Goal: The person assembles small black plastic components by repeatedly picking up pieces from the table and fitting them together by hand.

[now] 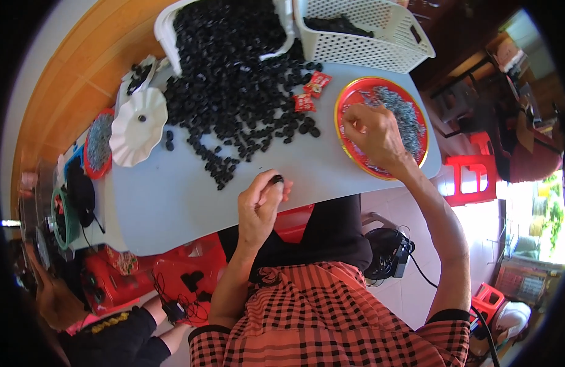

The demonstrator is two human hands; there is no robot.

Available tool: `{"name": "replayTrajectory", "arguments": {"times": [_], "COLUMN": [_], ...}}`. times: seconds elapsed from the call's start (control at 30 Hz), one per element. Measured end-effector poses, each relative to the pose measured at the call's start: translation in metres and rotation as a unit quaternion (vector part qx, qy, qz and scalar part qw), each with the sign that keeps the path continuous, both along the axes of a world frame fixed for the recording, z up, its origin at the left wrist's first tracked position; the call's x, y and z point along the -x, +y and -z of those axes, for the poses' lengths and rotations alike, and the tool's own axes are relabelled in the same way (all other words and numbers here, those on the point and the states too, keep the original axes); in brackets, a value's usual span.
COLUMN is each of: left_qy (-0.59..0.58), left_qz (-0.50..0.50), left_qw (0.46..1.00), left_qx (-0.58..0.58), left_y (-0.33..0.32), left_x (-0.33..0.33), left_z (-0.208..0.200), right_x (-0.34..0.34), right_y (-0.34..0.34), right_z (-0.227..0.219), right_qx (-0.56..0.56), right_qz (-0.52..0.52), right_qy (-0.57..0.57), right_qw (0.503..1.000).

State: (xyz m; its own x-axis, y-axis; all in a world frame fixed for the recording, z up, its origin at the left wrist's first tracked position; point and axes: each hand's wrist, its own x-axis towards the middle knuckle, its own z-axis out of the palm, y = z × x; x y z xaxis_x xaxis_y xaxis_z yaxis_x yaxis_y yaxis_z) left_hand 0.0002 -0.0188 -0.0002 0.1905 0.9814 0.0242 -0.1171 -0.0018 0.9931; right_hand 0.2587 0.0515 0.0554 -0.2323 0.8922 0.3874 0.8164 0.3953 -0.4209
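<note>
At the table's near edge, my left hand [260, 207] pinches a small round black part [277, 178] between thumb and fingertips. My right hand [375, 133] hovers over a round red tray [351, 98] with a gold rim. Its fingers are drawn together in a pinch, and whatever they hold is hidden. Many thin silvery metal pieces [408, 116] lie heaped in that tray. A broad pile of small black parts [227, 104] spreads over the middle of the table, its near end not far beyond my left hand.
A white bin [166, 38] of black parts and a white perforated basket [362, 50] stand at the back. Two red packets [304, 103] lie beside the pile. Leftward are a white scalloped dish [126, 144] and another tray of metal pieces [99, 144]. Red stools [472, 177] stand right.
</note>
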Motion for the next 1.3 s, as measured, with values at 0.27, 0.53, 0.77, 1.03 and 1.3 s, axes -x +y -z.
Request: {"name": "replayTrajectory", "arguments": {"times": [0.27, 0.53, 0.77, 1.03, 1.3], "left_qy": [-0.058, -0.057, -0.051, -0.086, -0.071], "left_qz": [-0.010, -0.010, -0.003, -0.011, -0.065], "left_qw": [0.998, 0.998, 0.998, 0.996, 0.995], "left_qx": [0.036, 0.014, 0.035, 0.024, -0.001], "left_y": [-0.001, -0.002, -0.002, -0.009, -0.017], "left_x": [-0.001, 0.004, 0.003, 0.016, 0.033], "left_z": [0.005, 0.005, 0.004, -0.002, 0.004], "right_x": [0.078, 0.091, 0.099, 0.112, 0.164], "right_y": [-0.031, -0.033, -0.038, -0.029, 0.040], "right_z": [-0.010, -0.012, -0.008, -0.001, 0.010], "right_qx": [0.204, 0.161, 0.146, 0.278, -0.001], "right_qz": [-0.145, -0.200, -0.187, -0.150, -0.277], "right_qy": [0.219, 0.160, 0.155, 0.299, 0.046], "right_qw": [0.943, 0.953, 0.959, 0.900, 0.960]}}
